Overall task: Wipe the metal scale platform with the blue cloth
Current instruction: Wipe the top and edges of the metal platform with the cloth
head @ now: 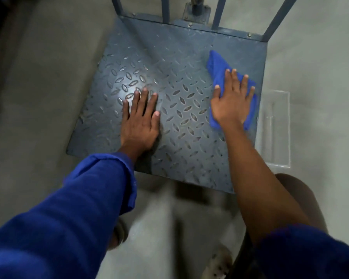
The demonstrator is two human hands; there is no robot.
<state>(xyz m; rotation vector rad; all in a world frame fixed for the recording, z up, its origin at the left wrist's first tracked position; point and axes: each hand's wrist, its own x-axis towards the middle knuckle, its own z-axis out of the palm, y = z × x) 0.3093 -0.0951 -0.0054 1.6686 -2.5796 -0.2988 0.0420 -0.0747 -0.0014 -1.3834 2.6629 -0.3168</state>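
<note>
Grey concrete floor (38,117), smooth, pale; a clear plastic tray (274,127) lies on it just beside the platform's right edge.

Item: metal scale platform (181,63). Position: flat on the floor, centre of view, blue-grey upright bars (274,19) rising from its far edge. Surface: dark blue-grey checker plate, raised lozenge studs all over, bolts along the far strip. A bright glare patch sits left of centre.

Item: blue cloth (217,63). Position: on the platform's right side, folded, one corner pointing far. Pinned under the right hand (230,101), whose fingers are spread flat over it, pressing rather than gripping.

Item: left hand (141,121). Position: palm down on the bare plate, left of centre, fingers splayed, holding nothing; likely a brace.

Step in hand, judged: wiping the right side. To do it well, keep the palm flat so the cloth stays folded, work in overlapping passes, and press into the grooves between studs. Shift the bracing hand before wiping its patch. Mind the right edge, where the cloth could slip off toward the tray.
</note>
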